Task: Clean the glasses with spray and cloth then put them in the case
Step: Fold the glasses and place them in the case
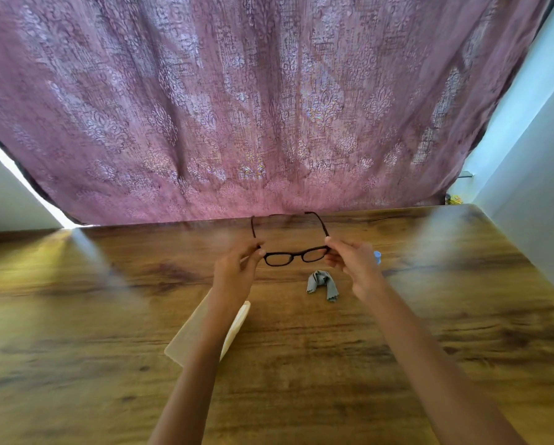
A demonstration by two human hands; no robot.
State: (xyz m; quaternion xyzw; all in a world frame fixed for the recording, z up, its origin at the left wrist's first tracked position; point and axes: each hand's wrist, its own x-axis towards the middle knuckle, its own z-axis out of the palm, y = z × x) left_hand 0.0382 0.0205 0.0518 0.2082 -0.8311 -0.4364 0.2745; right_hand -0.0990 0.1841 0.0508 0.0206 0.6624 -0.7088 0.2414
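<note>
Glasses [296, 256], dark-framed with both arms unfolded and pointing away from the person, held in the air above a wooden table [301, 364]. The left hand [234, 274] pinches one end of the frame and the right hand [356, 268] pinches the other. A crumpled grey cloth [322, 284] lies on the table just below the glasses. A blue-capped spray bottle [377, 255] shows partly behind the right hand. A cream case [237, 322] lies under the left forearm. A patterned purple curtain [253, 107] hangs behind the table.

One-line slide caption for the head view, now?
Left hand and right hand hold the glasses over the table; cloth and case lie on it.
</note>
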